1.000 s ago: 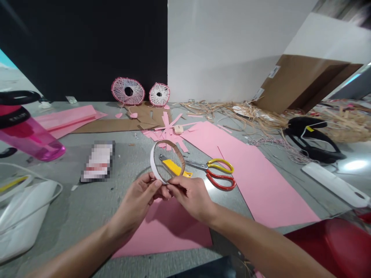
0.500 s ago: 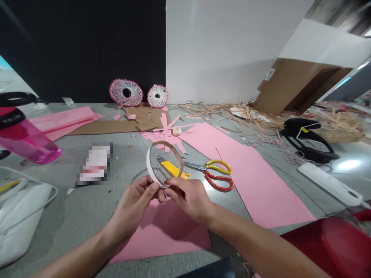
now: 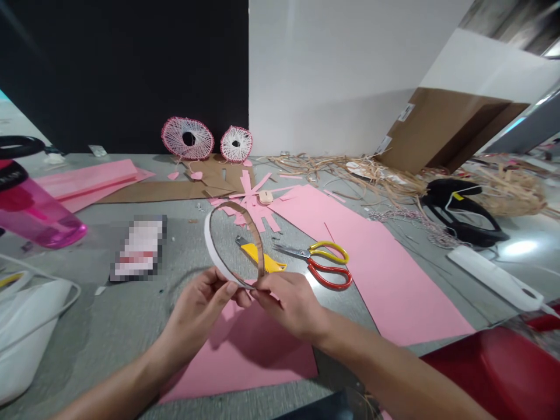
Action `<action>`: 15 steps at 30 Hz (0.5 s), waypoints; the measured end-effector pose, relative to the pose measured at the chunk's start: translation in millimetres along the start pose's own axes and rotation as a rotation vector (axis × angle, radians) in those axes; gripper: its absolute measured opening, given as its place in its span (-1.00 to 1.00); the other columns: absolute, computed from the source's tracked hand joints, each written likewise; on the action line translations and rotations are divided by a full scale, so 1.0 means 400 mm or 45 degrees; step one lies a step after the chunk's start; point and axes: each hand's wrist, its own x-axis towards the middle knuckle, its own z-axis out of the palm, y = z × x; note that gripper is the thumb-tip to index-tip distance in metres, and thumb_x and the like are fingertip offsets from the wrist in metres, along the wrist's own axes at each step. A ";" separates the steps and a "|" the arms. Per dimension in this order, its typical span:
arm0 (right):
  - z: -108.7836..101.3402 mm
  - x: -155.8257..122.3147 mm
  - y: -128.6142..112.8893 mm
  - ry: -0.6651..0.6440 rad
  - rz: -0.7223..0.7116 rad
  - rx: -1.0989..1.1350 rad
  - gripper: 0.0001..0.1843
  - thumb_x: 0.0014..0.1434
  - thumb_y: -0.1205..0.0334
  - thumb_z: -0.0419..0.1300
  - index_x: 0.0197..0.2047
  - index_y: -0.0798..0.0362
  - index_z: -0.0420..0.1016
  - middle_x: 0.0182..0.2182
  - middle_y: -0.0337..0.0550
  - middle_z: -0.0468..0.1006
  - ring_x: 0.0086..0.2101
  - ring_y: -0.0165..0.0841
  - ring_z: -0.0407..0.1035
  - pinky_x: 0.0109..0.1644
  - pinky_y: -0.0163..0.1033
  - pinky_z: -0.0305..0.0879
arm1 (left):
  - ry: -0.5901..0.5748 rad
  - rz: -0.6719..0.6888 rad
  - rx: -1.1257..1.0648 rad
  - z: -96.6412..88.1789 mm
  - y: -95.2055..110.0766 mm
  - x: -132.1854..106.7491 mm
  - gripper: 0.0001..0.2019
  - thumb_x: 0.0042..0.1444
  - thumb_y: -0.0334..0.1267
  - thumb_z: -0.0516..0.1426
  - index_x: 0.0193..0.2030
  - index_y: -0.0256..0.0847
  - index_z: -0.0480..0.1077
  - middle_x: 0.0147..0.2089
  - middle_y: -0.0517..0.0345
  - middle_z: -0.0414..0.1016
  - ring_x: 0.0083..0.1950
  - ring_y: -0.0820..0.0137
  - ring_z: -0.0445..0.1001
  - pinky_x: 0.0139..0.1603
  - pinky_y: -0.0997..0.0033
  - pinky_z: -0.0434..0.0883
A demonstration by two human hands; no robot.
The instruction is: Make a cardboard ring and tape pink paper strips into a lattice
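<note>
A narrow cardboard strip (image 3: 212, 244), white outside and brown inside, is bent into a loop. Its ends meet low down, where my left hand (image 3: 205, 303) pinches one side and my right hand (image 3: 291, 303) pinches the other; the fingers partly hide the join. Under both hands lies a sheet of pink paper (image 3: 254, 361). Just beyond the loop rests a yellow box cutter (image 3: 262, 258). Scissors (image 3: 312, 256) with one yellow and one red handle lie open to its right.
Pink paper strips (image 3: 251, 204) are scattered behind the loop. A larger pink sheet (image 3: 394, 274) lies right. At left are a pink bottle (image 3: 44, 210) and a pixelated flat object (image 3: 139, 248). Two string-woven rings (image 3: 188, 138) lean against the black panel. A red surface (image 3: 494, 373) fills the lower right.
The loop has widened and tilted to the left. My right hand has shifted slightly at the join, and both hands keep their pinch on the strip.
</note>
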 end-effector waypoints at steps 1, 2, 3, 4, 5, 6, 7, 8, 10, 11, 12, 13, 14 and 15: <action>-0.002 0.001 0.002 0.015 -0.019 -0.017 -0.69 0.45 0.18 0.01 -0.31 0.05 0.45 -0.51 -0.22 0.57 -0.52 -0.45 0.39 -0.42 -0.36 0.21 | -0.012 0.008 0.000 -0.003 0.001 0.000 -0.71 0.23 0.01 0.22 -0.24 -0.22 0.46 -0.43 0.18 0.55 -0.33 0.41 0.52 -0.20 0.44 0.46; -0.003 0.001 0.006 0.034 -0.035 -0.037 -0.73 0.45 0.17 0.03 -0.24 0.06 0.47 -0.49 -0.21 0.58 -0.51 -0.44 0.41 -0.41 -0.35 0.23 | -0.026 0.018 -0.001 -0.006 0.001 0.001 -0.71 0.25 0.00 0.21 -0.24 -0.21 0.46 -0.42 0.18 0.55 -0.33 0.42 0.52 -0.21 0.45 0.45; -0.004 0.001 0.010 0.047 -0.044 -0.055 -0.76 0.44 0.16 0.04 -0.17 0.08 0.48 -0.48 -0.19 0.60 -0.50 -0.43 0.42 -0.40 -0.35 0.25 | -0.038 0.026 0.000 -0.009 0.001 0.001 -0.72 0.26 -0.01 0.20 -0.24 -0.21 0.45 -0.42 0.18 0.55 -0.34 0.43 0.51 -0.21 0.46 0.44; -0.005 0.000 0.014 0.055 -0.046 -0.068 -0.77 0.43 0.15 0.07 -0.13 0.09 0.48 -0.46 -0.18 0.61 -0.50 -0.43 0.43 -0.39 -0.35 0.26 | -0.048 0.033 0.002 -0.012 0.001 0.001 -0.72 0.28 -0.01 0.18 -0.24 -0.21 0.45 -0.42 0.19 0.55 -0.35 0.44 0.50 -0.22 0.47 0.43; -0.005 0.000 0.017 0.060 -0.042 -0.075 -0.77 0.43 0.14 0.08 -0.12 0.10 0.49 -0.46 -0.17 0.61 -0.50 -0.43 0.43 -0.39 -0.35 0.27 | -0.054 0.038 0.006 -0.015 -0.001 0.002 -0.73 0.29 -0.02 0.17 -0.24 -0.21 0.45 -0.42 0.19 0.55 -0.36 0.44 0.50 -0.22 0.47 0.42; -0.005 -0.001 0.019 0.058 -0.036 -0.079 -0.76 0.42 0.13 0.09 -0.15 0.09 0.49 -0.46 -0.17 0.61 -0.49 -0.43 0.43 -0.39 -0.35 0.27 | -0.053 0.042 0.006 -0.017 -0.002 0.002 -0.73 0.30 -0.03 0.17 -0.24 -0.21 0.44 -0.43 0.19 0.55 -0.36 0.44 0.49 -0.23 0.46 0.42; -0.004 -0.002 0.019 0.051 -0.036 -0.085 -0.74 0.43 0.14 0.08 -0.22 0.08 0.50 -0.48 -0.18 0.60 -0.50 -0.43 0.43 -0.40 -0.35 0.26 | -0.048 0.046 0.001 -0.020 -0.005 0.002 -0.73 0.30 -0.03 0.17 -0.24 -0.21 0.44 -0.43 0.19 0.55 -0.36 0.44 0.49 -0.22 0.46 0.42; -0.004 -0.003 0.019 0.034 -0.036 -0.095 -0.71 0.43 0.14 0.07 -0.29 0.06 0.48 -0.51 -0.19 0.58 -0.51 -0.43 0.41 -0.41 -0.35 0.24 | -0.042 0.049 -0.006 -0.022 -0.008 0.003 -0.74 0.30 -0.03 0.17 -0.23 -0.21 0.44 -0.43 0.19 0.55 -0.36 0.44 0.50 -0.22 0.45 0.42; -0.004 -0.003 0.015 -0.002 -0.043 -0.117 -0.64 0.44 0.15 0.04 -0.38 0.05 0.45 -0.54 -0.20 0.55 -0.52 -0.44 0.38 -0.43 -0.34 0.21 | -0.042 0.053 -0.017 -0.025 -0.013 0.004 -0.75 0.31 -0.04 0.16 -0.23 -0.20 0.44 -0.42 0.18 0.55 -0.35 0.43 0.50 -0.20 0.43 0.42; -0.005 -0.003 0.014 -0.019 -0.048 -0.130 -0.63 0.44 0.16 0.03 -0.39 0.05 0.44 -0.55 -0.21 0.54 -0.53 -0.44 0.37 -0.43 -0.34 0.20 | -0.044 0.055 -0.020 -0.027 -0.014 0.004 -0.75 0.31 -0.05 0.16 -0.23 -0.20 0.44 -0.42 0.18 0.55 -0.34 0.43 0.50 -0.19 0.43 0.42; -0.006 -0.002 0.013 -0.025 -0.049 -0.142 -0.63 0.44 0.16 0.02 -0.38 0.05 0.45 -0.55 -0.21 0.53 -0.53 -0.44 0.37 -0.43 -0.34 0.20 | -0.050 0.055 -0.023 -0.028 -0.015 0.005 -0.75 0.32 -0.05 0.16 -0.23 -0.20 0.44 -0.42 0.19 0.55 -0.35 0.43 0.50 -0.19 0.43 0.41; -0.008 -0.002 0.014 -0.023 -0.052 -0.146 -0.66 0.44 0.16 0.03 -0.34 0.06 0.47 -0.54 -0.20 0.55 -0.52 -0.43 0.38 -0.42 -0.34 0.21 | -0.057 0.053 -0.030 -0.030 -0.014 0.006 -0.76 0.32 -0.06 0.15 -0.24 -0.19 0.44 -0.42 0.19 0.55 -0.35 0.44 0.49 -0.20 0.44 0.41; -0.010 -0.001 0.015 -0.016 -0.056 -0.146 -0.70 0.44 0.15 0.04 -0.27 0.07 0.49 -0.51 -0.18 0.57 -0.50 -0.43 0.39 -0.41 -0.34 0.23 | -0.069 0.056 -0.042 -0.030 -0.012 0.006 -0.75 0.32 -0.05 0.15 -0.25 -0.19 0.44 -0.43 0.20 0.54 -0.36 0.45 0.49 -0.21 0.45 0.40; -0.011 -0.001 0.018 -0.005 -0.060 -0.148 -0.73 0.43 0.15 0.06 -0.21 0.08 0.50 -0.48 -0.16 0.59 -0.49 -0.42 0.41 -0.39 -0.34 0.25 | -0.084 0.062 -0.052 -0.031 -0.010 0.007 -0.75 0.32 -0.05 0.15 -0.26 -0.18 0.44 -0.44 0.21 0.54 -0.37 0.45 0.48 -0.23 0.46 0.40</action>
